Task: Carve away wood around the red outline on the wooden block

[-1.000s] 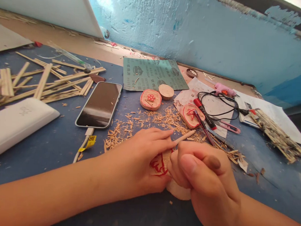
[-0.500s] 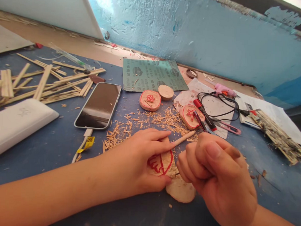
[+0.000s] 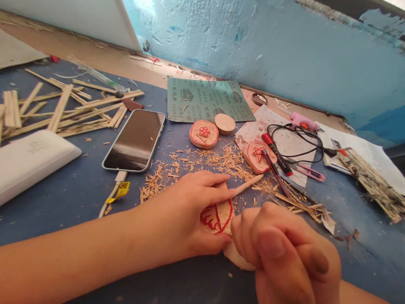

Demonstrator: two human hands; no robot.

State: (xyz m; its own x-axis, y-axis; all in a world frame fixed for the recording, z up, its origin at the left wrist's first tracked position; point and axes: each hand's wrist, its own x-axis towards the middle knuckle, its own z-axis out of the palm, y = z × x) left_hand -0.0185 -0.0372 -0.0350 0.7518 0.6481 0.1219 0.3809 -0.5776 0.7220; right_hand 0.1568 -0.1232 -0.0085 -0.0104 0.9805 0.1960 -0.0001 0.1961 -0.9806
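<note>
The left hand (image 3: 190, 213) lies on a wood slice (image 3: 222, 213) near the front of the blue tabletop (image 3: 71, 196). Its forefinger runs along the far edge and its thumb presses the near edge, so the fingers clamp the slice flat. A red drawing shows on the slice, but the palm covers its left part and the shape cannot be made out.

The right hand (image 3: 285, 257) sits just right of it with the fingers curled into a tight fist, the knuckles touching the slice and hiding its right side. A thin stick (image 3: 248, 185) rises from the fist and points away. Its lower end and tip are hidden between the two hands, so what it touches cannot be seen. The wrist is cut off by the bottom edge.

Wood shavings (image 3: 202, 163) lie scattered just beyond the hands. Behind them are a slice with a red flower (image 3: 203, 134), a plain slice (image 3: 224, 123) and a slice with a red star (image 3: 255, 154), partly crossed by pens. A phone (image 3: 134, 140) lies dark-screened to the left, with a sheet of sandpaper (image 3: 207, 100) behind it. A white case (image 3: 26, 161) and a heap of wooden strips (image 3: 58, 107) are cut off at the left edge.
</note>
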